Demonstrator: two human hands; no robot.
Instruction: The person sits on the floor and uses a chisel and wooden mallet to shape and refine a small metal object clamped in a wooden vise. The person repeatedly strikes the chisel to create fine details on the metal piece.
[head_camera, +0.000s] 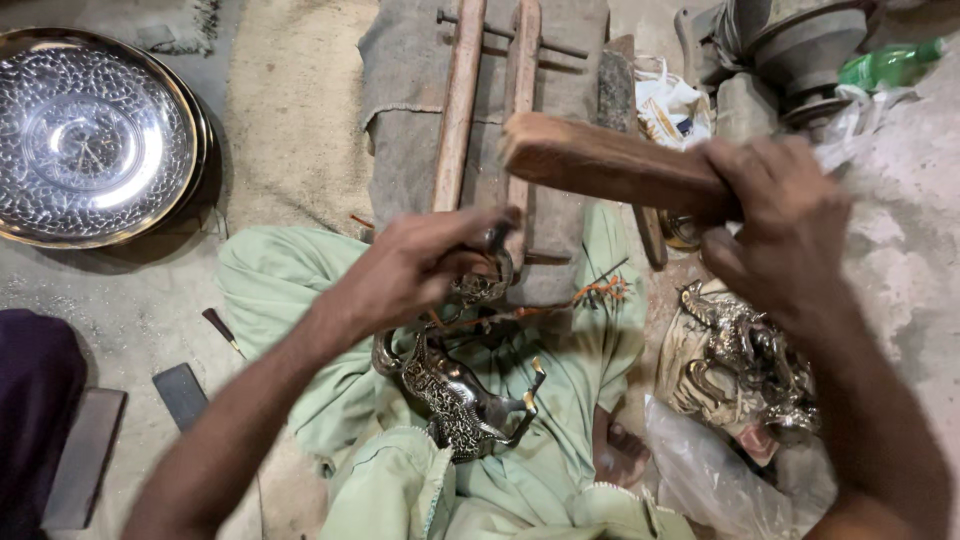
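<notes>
Engraved metal figurine (460, 395) gripped by left hand (415, 265) (on the lap) — wooden block (600, 160) clenched in right hand (785, 225).

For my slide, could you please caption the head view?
Left hand steadies a metal figurine; right hand raises a wooden block.

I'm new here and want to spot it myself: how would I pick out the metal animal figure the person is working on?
Start at the pale green cloth over the person's lap. On it lies the metal figure, its upper end gripped by the left hand. Unlike the bagged figures at the right, it is dark, unwrapped and alone.
</notes>
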